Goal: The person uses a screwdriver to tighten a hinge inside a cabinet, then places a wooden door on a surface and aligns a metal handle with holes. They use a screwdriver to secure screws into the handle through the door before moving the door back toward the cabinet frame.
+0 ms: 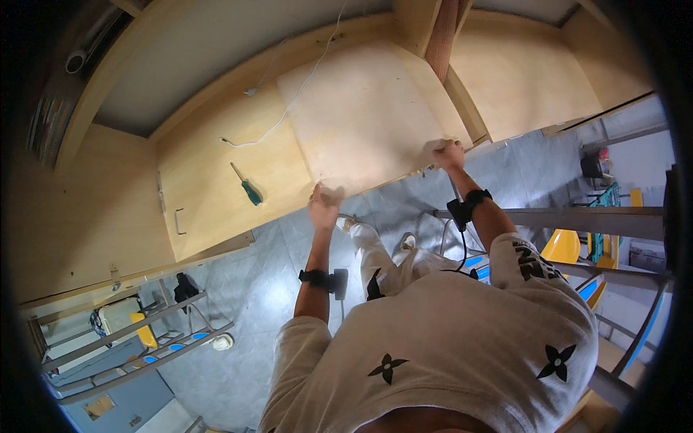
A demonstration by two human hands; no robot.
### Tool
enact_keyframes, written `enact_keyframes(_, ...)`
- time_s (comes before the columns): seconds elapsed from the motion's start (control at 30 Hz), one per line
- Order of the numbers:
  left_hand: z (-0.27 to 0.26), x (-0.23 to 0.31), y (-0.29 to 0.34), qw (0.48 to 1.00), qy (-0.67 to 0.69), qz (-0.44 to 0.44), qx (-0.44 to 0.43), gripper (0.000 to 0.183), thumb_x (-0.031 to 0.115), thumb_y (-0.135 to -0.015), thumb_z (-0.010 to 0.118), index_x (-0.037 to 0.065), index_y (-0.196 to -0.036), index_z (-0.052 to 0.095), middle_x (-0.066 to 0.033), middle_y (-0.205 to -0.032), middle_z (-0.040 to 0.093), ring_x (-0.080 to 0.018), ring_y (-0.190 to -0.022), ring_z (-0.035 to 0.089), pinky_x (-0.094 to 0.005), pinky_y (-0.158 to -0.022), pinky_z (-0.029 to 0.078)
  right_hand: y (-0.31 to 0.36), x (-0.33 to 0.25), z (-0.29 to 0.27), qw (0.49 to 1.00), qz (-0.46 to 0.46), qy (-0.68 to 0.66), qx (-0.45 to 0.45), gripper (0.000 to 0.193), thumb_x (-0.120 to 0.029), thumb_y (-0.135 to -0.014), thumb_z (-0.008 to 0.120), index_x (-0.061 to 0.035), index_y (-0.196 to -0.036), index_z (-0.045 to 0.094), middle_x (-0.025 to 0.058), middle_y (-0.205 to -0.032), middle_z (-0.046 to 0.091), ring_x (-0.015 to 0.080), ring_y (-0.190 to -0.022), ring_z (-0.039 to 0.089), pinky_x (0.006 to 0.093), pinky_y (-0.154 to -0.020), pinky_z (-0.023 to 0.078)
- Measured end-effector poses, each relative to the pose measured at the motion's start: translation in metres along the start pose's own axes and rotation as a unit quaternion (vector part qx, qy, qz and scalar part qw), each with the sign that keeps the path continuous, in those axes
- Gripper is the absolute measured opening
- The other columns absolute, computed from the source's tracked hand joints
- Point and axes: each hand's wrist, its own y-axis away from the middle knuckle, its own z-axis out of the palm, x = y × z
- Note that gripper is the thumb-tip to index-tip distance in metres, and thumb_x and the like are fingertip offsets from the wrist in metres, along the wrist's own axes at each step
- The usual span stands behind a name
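Note:
A pale wooden panel [368,108] lies flat on the yellowish wooden surface in front of me. My left hand [323,208] is closed at its near left corner, with the thumb near the top face and the other fingers partly hidden. At the near right corner, my right hand [449,156] has its fingers curled on the edge. Left of the panel rests a screwdriver [247,185] with a green handle, its tip pointing away from me. A white cable [292,105] runs down across the panel's left side, its end lying beyond the screwdriver.
A metal pull handle [180,222] is on the wooden surface at the left. Upright wooden dividers [442,40] rise behind the panel. Below on the grey floor [238,375] are a metal ladder [137,346] at the left and yellow chairs [561,247] at the right.

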Motion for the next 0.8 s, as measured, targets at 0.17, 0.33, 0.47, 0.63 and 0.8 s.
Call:
enact_keyframes(0.17,-0.004,0.0,0.019,0.996,0.048,-0.067,-0.033,0.058,0.018,-0.069,0.073,-0.006,-0.117,0.051,-0.0175,-0.087,0.063,-0.0307,-0.08,0.06,-0.0372,-0.071,0.049,0.006,0.028,0.018,0.997,-0.026,-0.025,0.07,0.049,-0.031,-0.062,0.067,-0.0027,-0.102,0.057,0.0225,-0.105,0.056,0.038,-0.102,0.052,0.0425,-0.087,0.045)
enact_keyframes(0.33,-0.002,-0.024,0.046,0.991,0.068,-0.116,-0.018,0.051,0.019,-0.071,0.072,-0.007,-0.111,0.053,-0.0192,-0.096,0.06,-0.0294,-0.089,0.06,-0.0363,-0.071,0.049,0.027,0.039,0.019,0.988,-0.064,-0.133,0.052,0.045,-0.027,-0.062,0.069,-0.0022,-0.096,0.056,0.0219,-0.097,0.059,0.0369,-0.092,0.057,0.0408,-0.08,0.047)
enact_keyframes(0.47,-0.007,-0.023,0.059,0.989,0.093,-0.115,0.014,0.047,0.019,-0.073,0.071,-0.007,-0.107,0.052,-0.0181,-0.102,0.057,-0.0264,-0.091,0.059,-0.0345,-0.069,0.05,0.037,0.056,0.017,0.981,-0.046,-0.191,-0.001,0.041,-0.024,-0.067,0.066,-0.0022,-0.099,0.053,0.0184,-0.086,0.062,0.0333,-0.081,0.061,0.0398,-0.073,0.048)
enact_keyframes(0.63,-0.016,-0.025,0.058,0.963,0.156,-0.218,-0.012,0.05,0.009,-0.073,0.069,-0.003,-0.116,0.046,-0.0159,-0.105,0.056,-0.0216,-0.091,0.058,-0.0318,-0.074,0.051,0.024,0.088,0.03,0.972,-0.071,-0.224,-0.027,0.035,-0.02,-0.071,0.063,-0.0017,-0.099,0.053,0.0172,-0.084,0.063,0.03,-0.08,0.062,0.0372,-0.07,0.048)
enact_keyframes(0.8,-0.031,-0.046,0.031,0.996,-0.065,-0.052,-0.018,0.064,0.024,-0.07,0.073,-0.003,-0.12,0.043,-0.0248,-0.111,0.05,-0.0381,-0.101,0.051,-0.0433,-0.085,0.044,0.026,0.076,0.021,0.966,-0.103,-0.234,-0.046,0.034,-0.013,-0.071,0.061,-0.0049,-0.103,0.054,0.0177,-0.089,0.061,0.0337,-0.085,0.059,0.0402,-0.076,0.047)
